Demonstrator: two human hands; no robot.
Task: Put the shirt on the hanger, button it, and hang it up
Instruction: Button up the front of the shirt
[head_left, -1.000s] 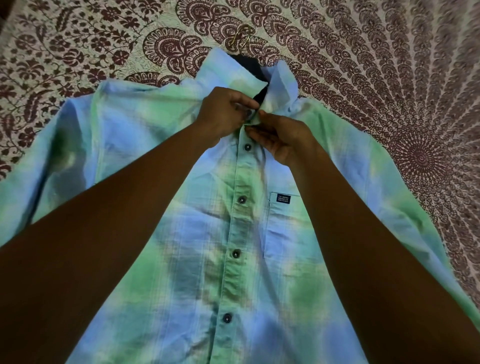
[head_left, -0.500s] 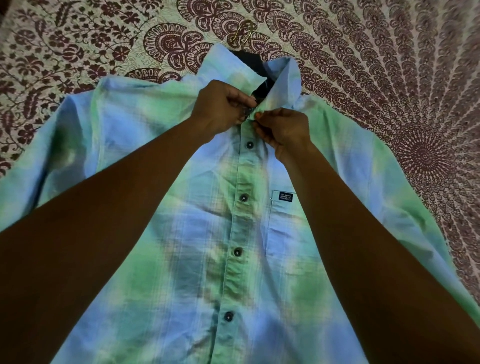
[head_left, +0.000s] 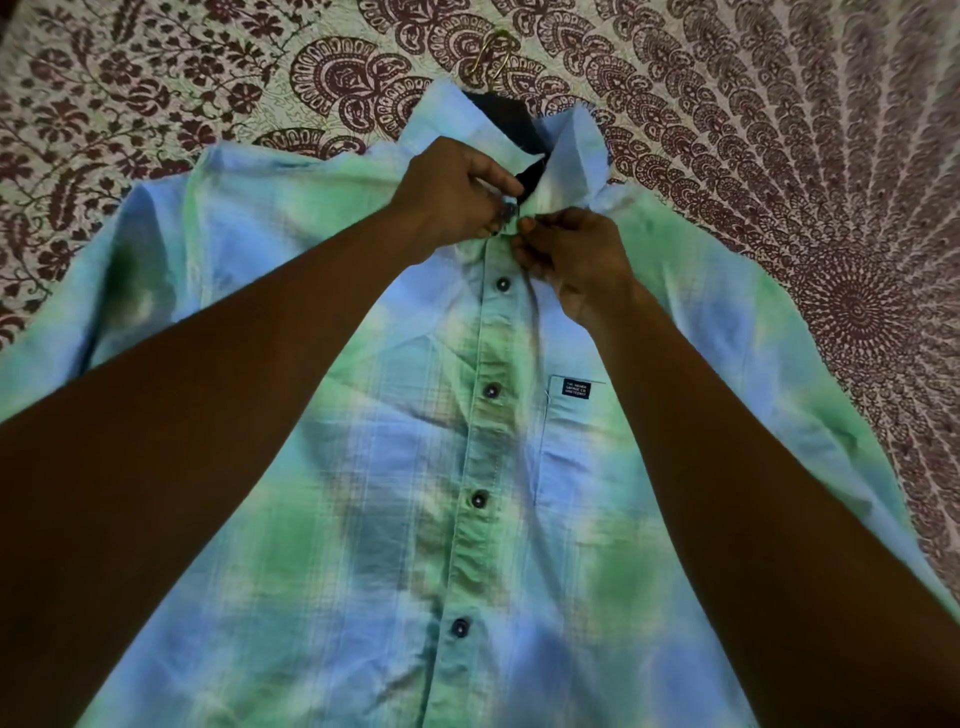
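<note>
A cream bedspread (head_left: 104, 104) printed with maroon paisley and flowers fills the left edge, and on it lies a blue-and-green tie-dyed plaid shirt (head_left: 363, 597), spread flat on its back with one sleeve stretched out toward the left. The left forearm crosses that side of the shirt up to the neck, where the left hand (head_left: 457, 197) is curled, thumb and fingertips pinching the collar band beside a small dark top button (head_left: 511, 209); I cannot tell whether that button is through its hole. Just above, the dark neck of a hanger (head_left: 511, 122) shows inside the open collar (head_left: 452, 111), and its brass-coloured hook lies on the bedspread past the collar's edge. Down the middle runs the placket (head_left: 467, 561), closed, with four dark buttons fastened along it. Just right of the placket's top, the right hand (head_left: 576, 260) is curled too, thumb and forefinger pinching the edge of the cloth at the collar, nearly touching the left hand. Lower on the right sits a chest pocket (head_left: 571, 457) with a small navy label (head_left: 575, 388) at its top. Beyond the shirt's right sleeve the bedspread shows a round maroon mandala pattern.
</note>
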